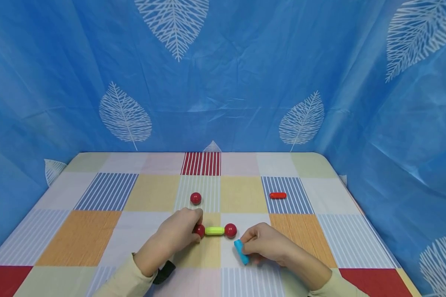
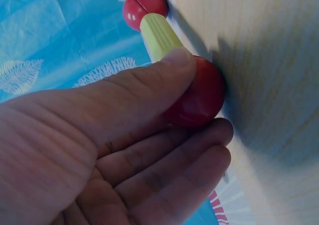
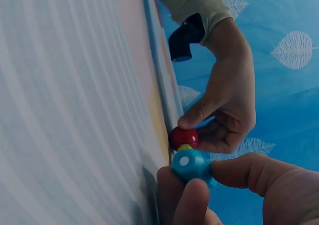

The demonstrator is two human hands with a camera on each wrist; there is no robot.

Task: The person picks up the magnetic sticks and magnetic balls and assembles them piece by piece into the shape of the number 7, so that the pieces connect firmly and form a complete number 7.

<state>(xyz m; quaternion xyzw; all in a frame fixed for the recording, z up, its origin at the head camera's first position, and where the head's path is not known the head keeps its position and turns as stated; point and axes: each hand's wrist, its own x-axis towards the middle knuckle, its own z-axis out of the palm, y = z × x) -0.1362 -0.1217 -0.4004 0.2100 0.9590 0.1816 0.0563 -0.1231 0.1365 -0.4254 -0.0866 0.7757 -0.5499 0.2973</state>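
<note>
My left hand (image 1: 180,229) grips a red ball (image 2: 202,95) between thumb and fingers. That ball is joined to one end of a short yellow-green rod (image 1: 214,231), and a second red ball (image 1: 230,230) sits on the rod's other end, so the piece looks like a dumbbell lying low over the table. To the right, my right hand (image 1: 265,244) pinches a blue rod (image 1: 241,252) between thumb and fingers, tilted, its near end facing the camera in the right wrist view. A small gap separates the blue rod from the right-hand ball in the head view.
A loose red ball (image 1: 195,198) lies beyond my left hand. Farther back on the right is a short red rod (image 1: 278,195). A patchwork cloth (image 1: 200,185) covers the table, and blue curtains (image 1: 223,82) with white leaves stand behind and at both sides.
</note>
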